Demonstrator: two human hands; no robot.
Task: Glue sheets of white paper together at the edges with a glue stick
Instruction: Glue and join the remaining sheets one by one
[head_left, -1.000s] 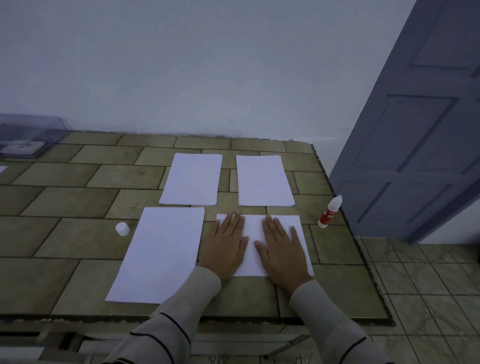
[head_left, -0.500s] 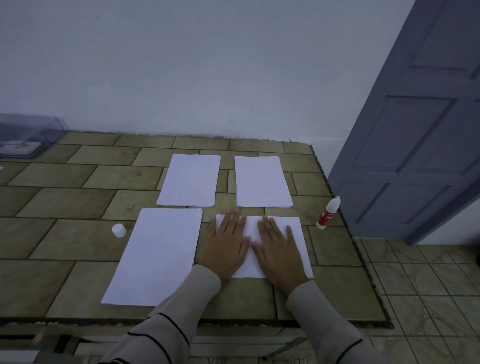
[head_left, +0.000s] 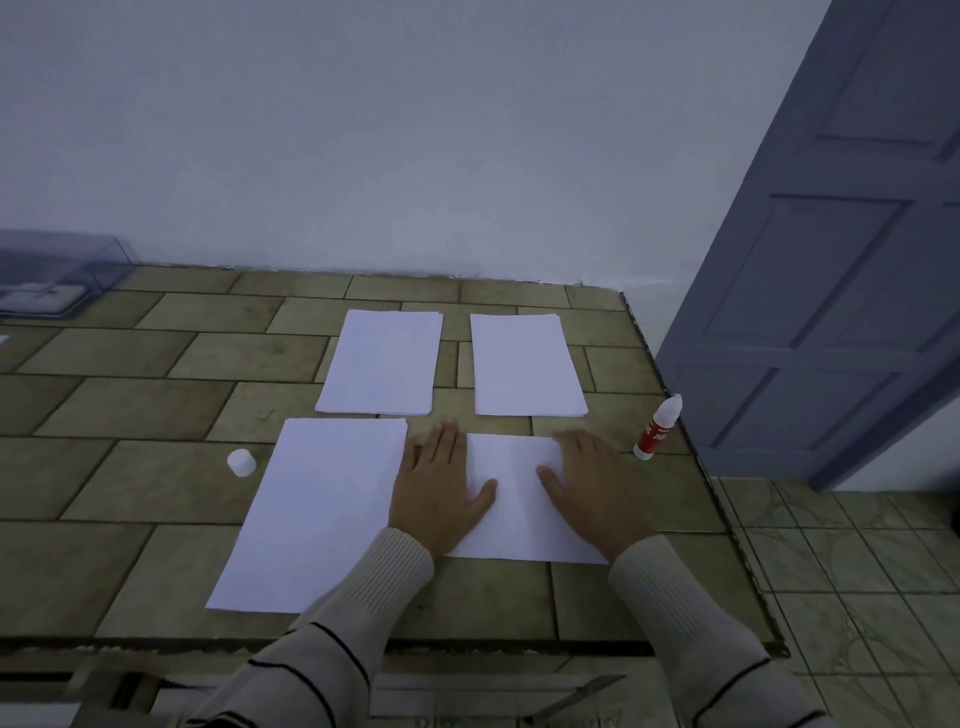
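**Both hands smoothing one sheet**

From the head view, the left hand (head_left: 441, 488) and right hand (head_left: 592, 483) lie flat with fingers straight, pressing the side edges of the near-right sheet (head_left: 519, 525) onto the desk (head_left: 130, 415). The glue stick (head_left: 657, 428) stands uncapped just right of it, and its cap (head_left: 241, 462) sits well apart to the left. This join looks nearly done. The near-left sheet (head_left: 322, 509) and two far stacks (head_left: 382, 364) seem left to do.
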